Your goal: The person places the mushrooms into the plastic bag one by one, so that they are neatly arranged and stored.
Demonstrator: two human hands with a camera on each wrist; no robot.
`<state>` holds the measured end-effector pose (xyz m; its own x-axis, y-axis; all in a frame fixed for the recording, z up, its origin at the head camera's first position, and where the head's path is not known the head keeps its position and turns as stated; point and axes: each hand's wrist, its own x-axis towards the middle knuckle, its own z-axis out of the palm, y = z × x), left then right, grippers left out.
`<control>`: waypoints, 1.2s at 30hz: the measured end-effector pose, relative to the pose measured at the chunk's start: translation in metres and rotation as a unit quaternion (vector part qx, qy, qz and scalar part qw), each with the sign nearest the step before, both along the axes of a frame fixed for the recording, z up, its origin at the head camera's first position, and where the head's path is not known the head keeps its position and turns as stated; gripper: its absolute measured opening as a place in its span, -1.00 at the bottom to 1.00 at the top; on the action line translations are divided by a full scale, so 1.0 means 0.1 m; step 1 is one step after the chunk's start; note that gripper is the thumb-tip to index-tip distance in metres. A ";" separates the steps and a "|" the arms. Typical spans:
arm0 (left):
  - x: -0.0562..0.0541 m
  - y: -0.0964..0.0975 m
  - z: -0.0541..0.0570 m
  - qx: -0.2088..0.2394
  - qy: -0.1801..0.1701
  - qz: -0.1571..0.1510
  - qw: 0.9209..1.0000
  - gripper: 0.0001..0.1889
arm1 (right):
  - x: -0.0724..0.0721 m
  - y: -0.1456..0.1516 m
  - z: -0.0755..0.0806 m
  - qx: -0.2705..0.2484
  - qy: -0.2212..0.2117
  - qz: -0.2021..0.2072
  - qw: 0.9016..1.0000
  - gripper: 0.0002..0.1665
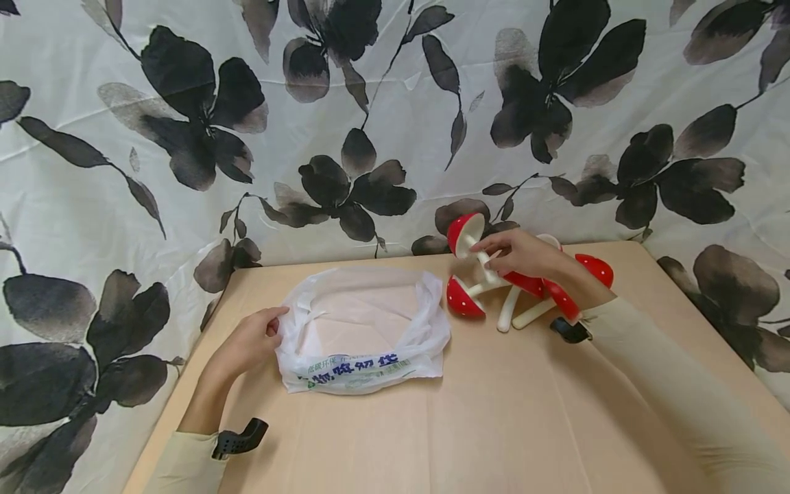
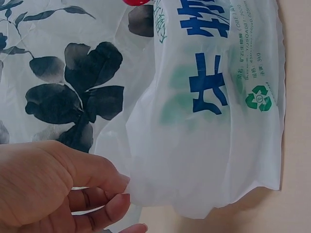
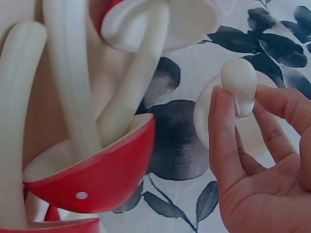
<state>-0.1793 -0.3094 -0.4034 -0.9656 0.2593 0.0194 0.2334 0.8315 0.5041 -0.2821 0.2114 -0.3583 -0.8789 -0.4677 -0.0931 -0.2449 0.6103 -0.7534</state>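
My left hand [image 1: 249, 343] pinches the left edge of a white plastic bag [image 1: 364, 384] printed with blue and green characters. In the left wrist view, the thumb and fingertips of the left hand [image 2: 63, 187] meet at the bag's edge [image 2: 204, 165]. Between thumb and fingers, my right hand [image 1: 527, 254] holds a toy mushroom [image 1: 467, 234] by its pale stem, its red cap pointing up and left. The right wrist view shows the stem end [image 3: 238, 85] of that mushroom in the right hand [image 3: 257, 174]. Several more red-capped mushrooms [image 1: 464, 300] lie beneath and beside this hand.
Bag and mushrooms are on a light wooden table [image 1: 395, 439]. Behind its far edge hangs a white cloth [image 1: 444, 199] with dark flower prints. One spotted red cap [image 1: 595, 269] lies right of the right wrist, partly hidden by the arm.
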 end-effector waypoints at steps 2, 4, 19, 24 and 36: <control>0.00 0.00 0.00 0.008 -0.006 0.003 1.000 -0.48 | 0.02 0.00 0.02 -0.004 -0.003 -0.002 1.000 -0.49; -0.01 0.01 0.00 0.012 -0.012 0.007 1.000 -0.46 | 0.04 0.00 0.04 -0.009 -0.004 -0.001 1.000 -0.49; -0.02 0.04 0.06 0.008 -0.028 0.014 0.999 -0.43 | 0.15 -0.14 0.25 -0.045 -0.010 -0.019 0.999 -0.62; -0.02 0.06 0.06 0.007 -0.023 0.014 1.000 -0.44 | 0.17 -0.19 0.28 -0.069 -0.010 -0.009 0.998 -0.56; -0.04 0.08 0.03 0.006 -0.022 0.014 1.000 -0.44 | 0.17 -0.29 0.26 -0.101 -0.037 -0.013 0.994 -0.56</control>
